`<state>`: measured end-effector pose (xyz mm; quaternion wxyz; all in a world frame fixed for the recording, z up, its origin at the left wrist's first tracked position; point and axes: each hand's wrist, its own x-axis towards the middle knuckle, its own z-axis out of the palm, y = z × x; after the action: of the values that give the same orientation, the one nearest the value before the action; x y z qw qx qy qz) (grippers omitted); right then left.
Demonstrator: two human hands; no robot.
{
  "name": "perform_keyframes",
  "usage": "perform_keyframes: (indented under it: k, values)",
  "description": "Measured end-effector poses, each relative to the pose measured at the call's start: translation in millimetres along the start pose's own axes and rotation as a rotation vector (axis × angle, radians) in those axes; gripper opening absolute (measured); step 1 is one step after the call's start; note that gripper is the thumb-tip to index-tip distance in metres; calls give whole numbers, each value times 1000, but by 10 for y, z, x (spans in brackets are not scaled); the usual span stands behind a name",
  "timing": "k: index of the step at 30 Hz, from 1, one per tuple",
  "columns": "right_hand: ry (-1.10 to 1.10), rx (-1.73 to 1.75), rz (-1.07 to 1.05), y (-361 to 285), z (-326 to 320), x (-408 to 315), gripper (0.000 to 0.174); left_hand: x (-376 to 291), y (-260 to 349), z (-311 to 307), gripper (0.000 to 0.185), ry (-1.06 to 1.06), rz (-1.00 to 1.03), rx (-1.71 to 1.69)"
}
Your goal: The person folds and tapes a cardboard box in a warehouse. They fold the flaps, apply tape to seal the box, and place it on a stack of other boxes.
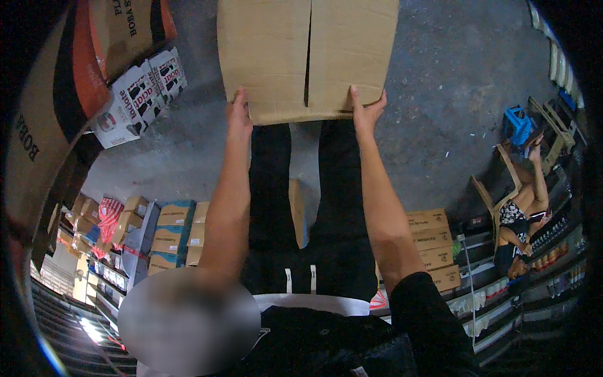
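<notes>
A large brown cardboard box [273,52] is at the top middle of the head view, in front of my legs. A dark narrow gap runs between its two flaps. My left hand [239,113] grips the box's near left corner, with its thumb on top. At the near right corner, my right hand [367,110] holds the box the same way, thumb on the flap and fingers around the side. The underside of the box and its far end are out of sight.
Large printed cartons [127,37] and a flattened white printed carton [141,99] are at the left. Stacked boxes [172,235] and shelves stand behind me. At the right, a person [513,226] sits on a chair near a blue plastic stool [517,125]. Grey concrete floor [433,118] surrounds the box.
</notes>
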<state>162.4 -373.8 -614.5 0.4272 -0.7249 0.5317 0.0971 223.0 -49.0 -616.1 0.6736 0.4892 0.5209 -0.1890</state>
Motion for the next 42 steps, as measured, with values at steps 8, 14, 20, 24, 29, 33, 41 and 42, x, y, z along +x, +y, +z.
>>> perform_keyframes:
  k: [8,14,20,24,29,33,41,42]
  values:
    - [-130,475,681,-327,133,-301,121,88,391,148,62,248,31,-93]
    - [-465,1130,915,-431,662,-811,119,-48,244,210,59,150,45,-55]
    - [-425,1105,876,-613,1046,-870,121,-7,404,179,67,126,209,95]
    - [-388,1123,895,-836,1125,-959,120,-58,476,70,63,211,116,452]
    - [-354,1052,862,-973,1151,-1059,121,5,307,-268,71,67,204,404]
    - [-394,1041,784,-876,1107,-1016,117,-80,319,-281,65,-9,37,335]
    - [-387,1050,813,-833,1164,-1015,117,-62,403,24,61,-51,42,209]
    - [-402,1058,796,-830,1146,-1020,118,-53,396,32,62,-59,43,178]
